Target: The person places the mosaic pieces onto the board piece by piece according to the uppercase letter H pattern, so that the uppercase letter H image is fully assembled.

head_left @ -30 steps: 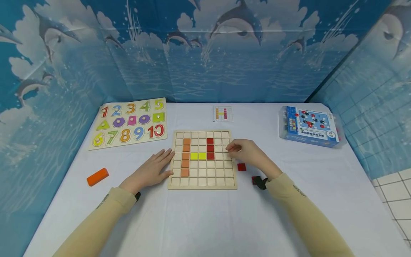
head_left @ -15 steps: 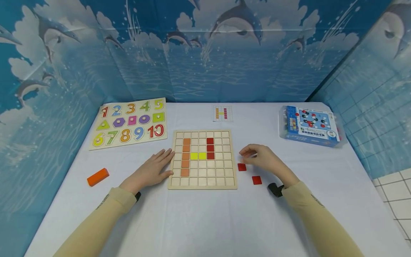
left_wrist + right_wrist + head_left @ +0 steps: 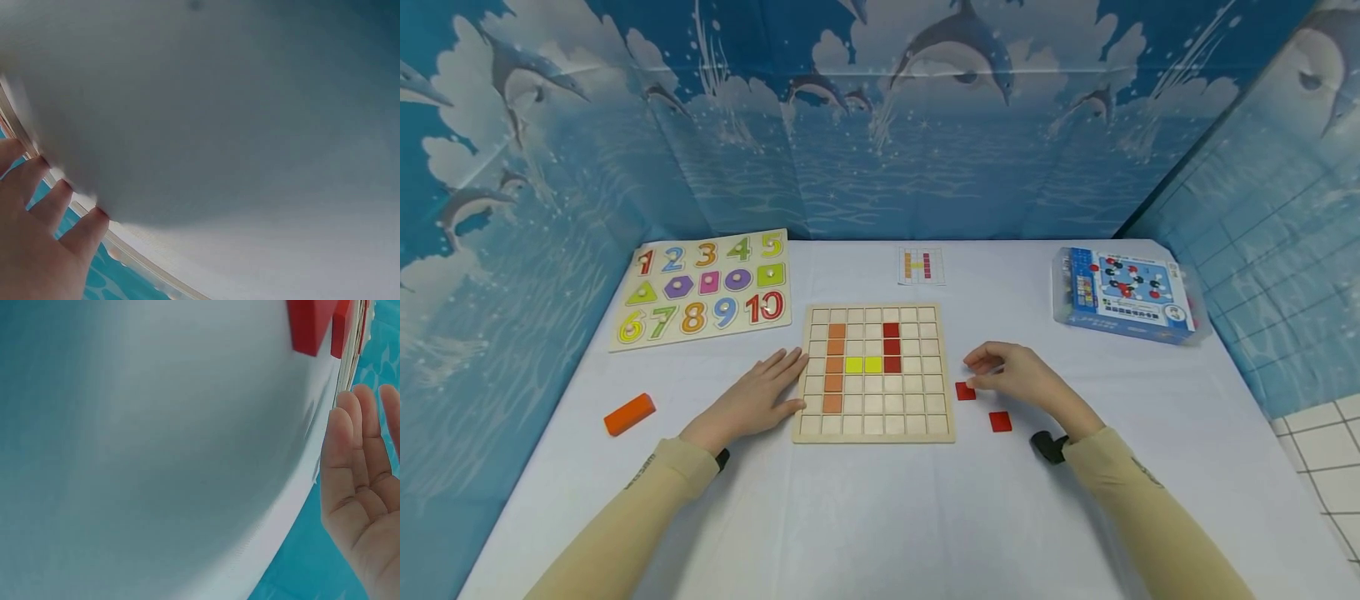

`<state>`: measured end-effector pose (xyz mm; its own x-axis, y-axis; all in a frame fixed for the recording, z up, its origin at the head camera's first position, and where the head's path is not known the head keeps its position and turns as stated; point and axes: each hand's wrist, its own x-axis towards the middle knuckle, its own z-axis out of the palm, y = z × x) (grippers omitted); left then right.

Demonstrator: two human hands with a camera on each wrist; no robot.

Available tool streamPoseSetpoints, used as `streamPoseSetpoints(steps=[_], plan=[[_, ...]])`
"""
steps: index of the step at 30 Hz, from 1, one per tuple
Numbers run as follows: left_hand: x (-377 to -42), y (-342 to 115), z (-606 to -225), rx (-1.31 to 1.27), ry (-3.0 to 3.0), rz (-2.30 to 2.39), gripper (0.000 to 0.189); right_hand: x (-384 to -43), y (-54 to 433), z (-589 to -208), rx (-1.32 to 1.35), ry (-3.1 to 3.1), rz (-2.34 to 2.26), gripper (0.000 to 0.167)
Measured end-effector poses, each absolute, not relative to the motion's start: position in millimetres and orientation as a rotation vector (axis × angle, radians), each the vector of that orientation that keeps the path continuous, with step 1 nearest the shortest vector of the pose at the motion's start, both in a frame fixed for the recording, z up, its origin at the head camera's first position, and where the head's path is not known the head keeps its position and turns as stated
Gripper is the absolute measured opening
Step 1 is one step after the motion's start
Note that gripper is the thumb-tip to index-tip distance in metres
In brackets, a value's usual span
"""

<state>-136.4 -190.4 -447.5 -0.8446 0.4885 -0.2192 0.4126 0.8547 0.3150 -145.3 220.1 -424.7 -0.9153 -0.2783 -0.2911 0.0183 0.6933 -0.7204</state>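
My left hand (image 3: 747, 398) rests with spread, straight fingers along the left edge of a wooden grid board (image 3: 872, 425). Its fingertips touch that edge in the left wrist view too. On the board lie a column of orange tiles (image 3: 833, 363), two yellow tiles (image 3: 853, 365) and a column of red tiles (image 3: 891, 343). Right of the board, my right hand (image 3: 1018, 375) hovers with loosely bent fingers and nothing in them. Its thumb tip is right at a loose red tile (image 3: 964, 392). Another red tile (image 3: 1000, 422) lies nearer me.
A small pattern card (image 3: 920, 266) lies behind the board. Back left is a number-and-shape puzzle board (image 3: 700, 289); back right, a plastic box (image 3: 1126, 293) with a molecule picture. An orange block (image 3: 629, 414) lies at the left. A dolphin-print curtain (image 3: 880, 167) encloses the table.
My right hand has drawn back from the board's right edge, rightward and toward me, and lowered to the loose red tile. The second loose tile is uncovered. My left hand stays still.
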Motion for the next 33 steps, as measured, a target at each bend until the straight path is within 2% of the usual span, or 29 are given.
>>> streamPoseSetpoints(steps=[13,33], plan=[[-137.4,-190.2,-449.3,0.691,2.745,0.37,0.073,-148.3,212.5,-425.7,-0.203,2.519,-0.939,0.036],[-135.4,-190.3,-447.9,0.683,2.749,0.358,0.072,-148.0,205.8,-431.8,-0.234,2.585,-0.835,0.021]])
